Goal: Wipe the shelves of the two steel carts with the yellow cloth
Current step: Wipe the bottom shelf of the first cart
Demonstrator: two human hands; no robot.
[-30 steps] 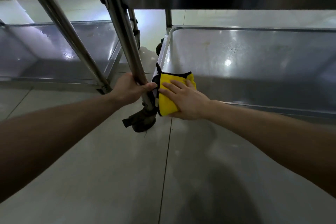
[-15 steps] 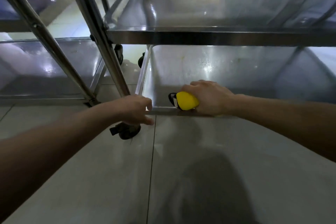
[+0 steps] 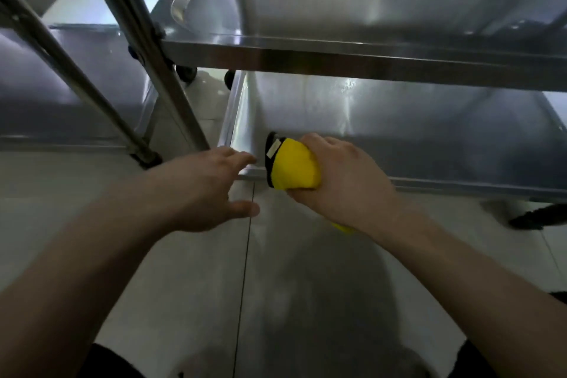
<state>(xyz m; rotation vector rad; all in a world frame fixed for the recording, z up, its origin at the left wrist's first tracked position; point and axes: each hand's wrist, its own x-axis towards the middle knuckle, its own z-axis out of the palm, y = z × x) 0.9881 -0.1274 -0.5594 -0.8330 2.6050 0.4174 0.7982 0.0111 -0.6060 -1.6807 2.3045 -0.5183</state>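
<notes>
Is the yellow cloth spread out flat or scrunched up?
Scrunched up: the right hand grips the yellow cloth in a bunch.

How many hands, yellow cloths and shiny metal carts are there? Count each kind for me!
Bare hands: 2, the left hand and the right hand
Yellow cloth with a black edge: 1, bunched in the right hand
Shiny steel shelf carts: 2, the left cart and the right cart
Total: 5

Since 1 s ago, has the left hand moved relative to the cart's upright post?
Yes. The left hand has let go of the upright post and shifted right of it, fingers open near the bottom shelf's front-left corner.
</notes>
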